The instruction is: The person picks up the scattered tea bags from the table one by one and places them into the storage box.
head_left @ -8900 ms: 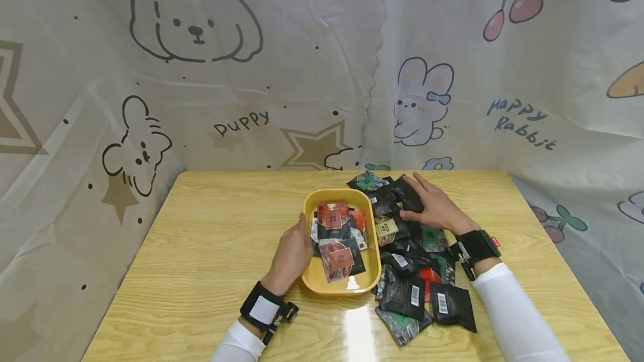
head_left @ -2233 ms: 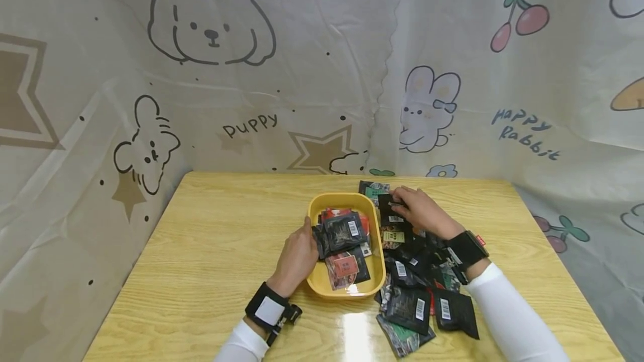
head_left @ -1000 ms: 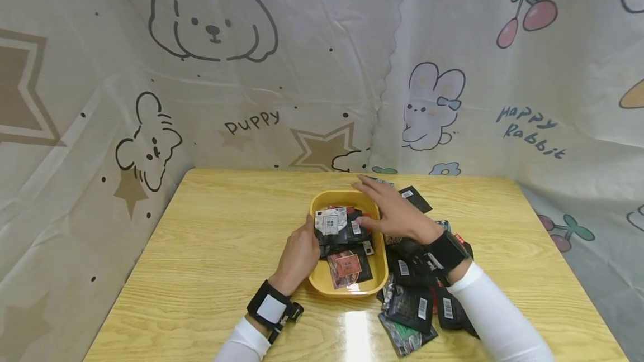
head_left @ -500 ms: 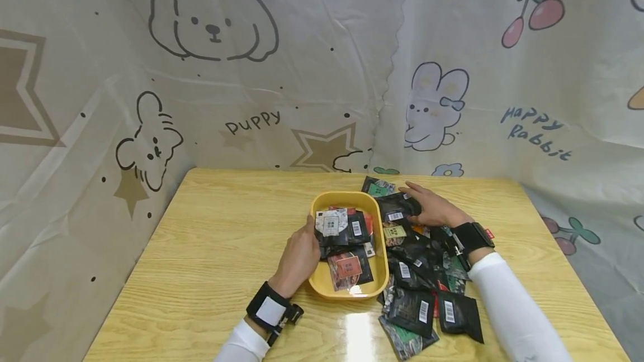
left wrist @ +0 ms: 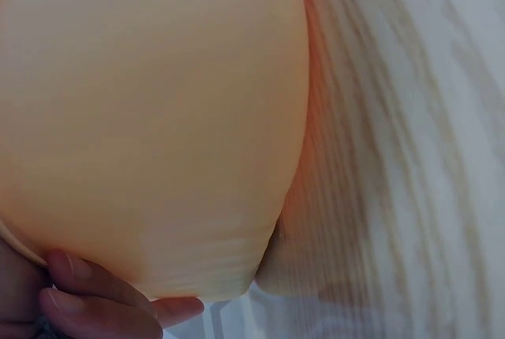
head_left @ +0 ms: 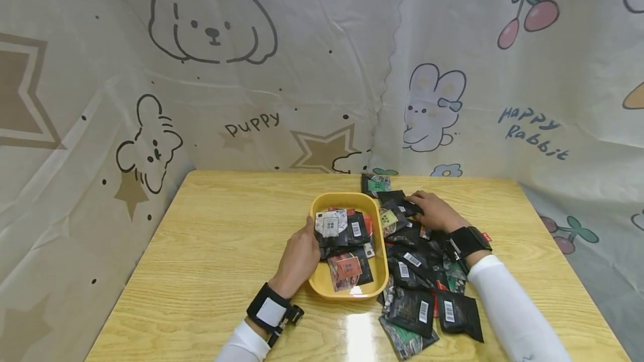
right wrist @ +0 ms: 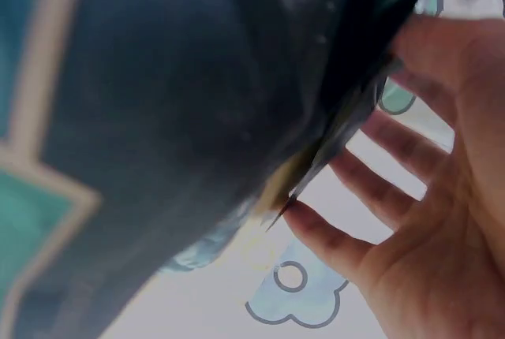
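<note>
In the head view, my left hand (head_left: 297, 258) grips the left rim of a yellow plastic bin (head_left: 347, 294). The left wrist view shows its fingers (left wrist: 95, 299) against the bin's outer wall (left wrist: 158, 134). Inside lie overlapping sachets, among them a white-labelled sachet (head_left: 331, 225) and a red-labelled sachet (head_left: 347, 268). At the top of the heap to the bin's right, my right hand (head_left: 436, 212) pinches the edge of a black sachet (head_left: 412, 208). In the right wrist view its fingers (right wrist: 387, 189) meet the edge of a dark sachet (right wrist: 181, 94); the fingertips are partly hidden.
Many black sachets (head_left: 410, 306) spread along the bin's right side, some overlapping. A green-labelled sachet (head_left: 376, 184) lies near the table's back edge. The wooden table (head_left: 226, 222) ends at a hanging printed cloth (head_left: 282, 82).
A black sachet, then a white-labelled one, have been added to the bin. My right hand went over the bin and returned to the heap, where the top sachets have shifted. My left hand stayed.
</note>
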The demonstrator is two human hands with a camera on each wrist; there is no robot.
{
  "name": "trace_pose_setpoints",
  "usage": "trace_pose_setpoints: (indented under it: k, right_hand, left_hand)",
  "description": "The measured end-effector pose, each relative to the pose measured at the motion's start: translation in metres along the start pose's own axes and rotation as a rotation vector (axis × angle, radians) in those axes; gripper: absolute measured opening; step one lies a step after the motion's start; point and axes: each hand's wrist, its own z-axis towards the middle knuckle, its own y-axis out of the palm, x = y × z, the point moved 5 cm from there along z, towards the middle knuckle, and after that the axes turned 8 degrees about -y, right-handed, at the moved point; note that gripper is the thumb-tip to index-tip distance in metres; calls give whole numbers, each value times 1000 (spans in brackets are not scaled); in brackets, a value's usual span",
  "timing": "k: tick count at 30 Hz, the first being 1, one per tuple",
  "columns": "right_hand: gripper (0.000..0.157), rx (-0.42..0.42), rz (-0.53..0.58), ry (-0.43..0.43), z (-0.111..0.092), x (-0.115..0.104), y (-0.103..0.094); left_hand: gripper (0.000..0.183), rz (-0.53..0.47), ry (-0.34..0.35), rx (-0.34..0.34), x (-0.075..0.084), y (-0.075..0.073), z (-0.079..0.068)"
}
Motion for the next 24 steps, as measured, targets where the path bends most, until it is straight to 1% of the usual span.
trace_pose_setpoints:
  k: [3, 6, 9, 12, 16, 19, 21, 24]
  right_hand:
    - [53, 18, 8, 40, -3, 3, 2]
    - [57, 57, 24, 75, -7, 6, 2]
    - [57, 100, 5, 73, -14, 6, -2]
    - [53, 141, -30, 43, -24, 3, -10]
    - [44, 221, -34, 13, -34, -9, -31]
    - [42, 304, -41, -12, -37, -26, -54]
    - [40, 366, -45, -41, -37, -41, -71]
    - [40, 459, -47, -114, -35, -71, -93]
  left_hand:
    - [52, -12, 3, -1, 0, 0, 0]
    - [51, -22, 6, -2, -1, 0, 0]
    - [51, -21, 14, 4, -1, -1, 0]
    - [51, -20, 26, 12, 0, -1, -1]
    - [51, -30, 28, 22, 0, -2, -1]
    - [51, -34, 26, 26, 0, -2, -1]
    - [51, -29, 21, 24, 0, -1, 0]
    - [51, -24, 15, 13, 0, 0, 0]
